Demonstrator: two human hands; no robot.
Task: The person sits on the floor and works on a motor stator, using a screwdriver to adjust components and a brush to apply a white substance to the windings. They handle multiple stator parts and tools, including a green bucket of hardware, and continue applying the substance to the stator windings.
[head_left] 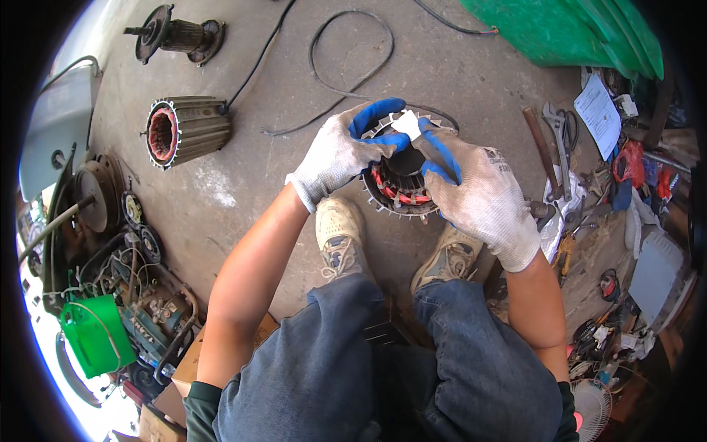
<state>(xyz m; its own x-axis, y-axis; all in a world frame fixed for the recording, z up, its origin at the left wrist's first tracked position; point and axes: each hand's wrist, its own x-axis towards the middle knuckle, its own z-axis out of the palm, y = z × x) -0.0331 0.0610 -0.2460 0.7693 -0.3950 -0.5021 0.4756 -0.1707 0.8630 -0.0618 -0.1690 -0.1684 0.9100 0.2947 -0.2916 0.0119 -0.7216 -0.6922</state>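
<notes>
Both hands wear pale knit gloves with blue-coated fingers. Above an open motor stator [382, 200], a small white piece like paper or sheet [406, 124] is pinched between the fingers of my left hand [342, 149]. My right hand [482, 191] closes on the same piece from the other side, its fingertips meeting it at the right edge. The stator stands on the floor just beyond my shoes, with red windings inside its finned rim. My hands hide part of its far and right sides.
At the upper left lie a second finned stator [193, 131] and a rotor with end covers [180, 35]. A black cable [313, 55] loops across the floor. To the right are a hammer [541, 144], a wrench [561, 147] and a printed sheet [597, 114]. A green bucket [96, 335] stands lower left.
</notes>
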